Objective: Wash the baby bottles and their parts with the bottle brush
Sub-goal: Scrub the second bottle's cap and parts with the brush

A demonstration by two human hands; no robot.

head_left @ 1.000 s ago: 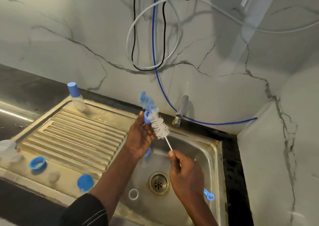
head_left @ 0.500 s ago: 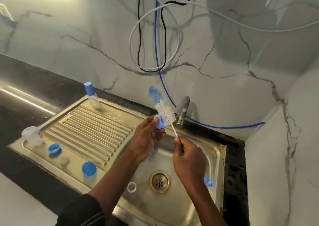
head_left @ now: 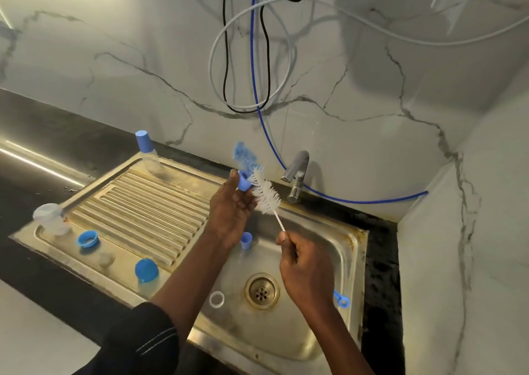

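pinching blue cap (head_left: pixel 243 181) in left hand (head_left: pixel 229 211); gripping bottle brush (head_left: pixel 266 196) in right hand (head_left: pixel 307 268), axis slanting up-left, bristles beside cap.

Left forearm, in a dark sleeve (head_left: pixel 137 343), slants up from 7 o'clock. The left hand (head_left: pixel 229 211) is held high, fingers curled round a small blue cap (head_left: pixel 244 181). Right forearm slants in from 5 o'clock. The right hand (head_left: pixel 307 271), at 4 o'clock of the left, pinches the bottle brush (head_left: pixel 266 196) by its stem.
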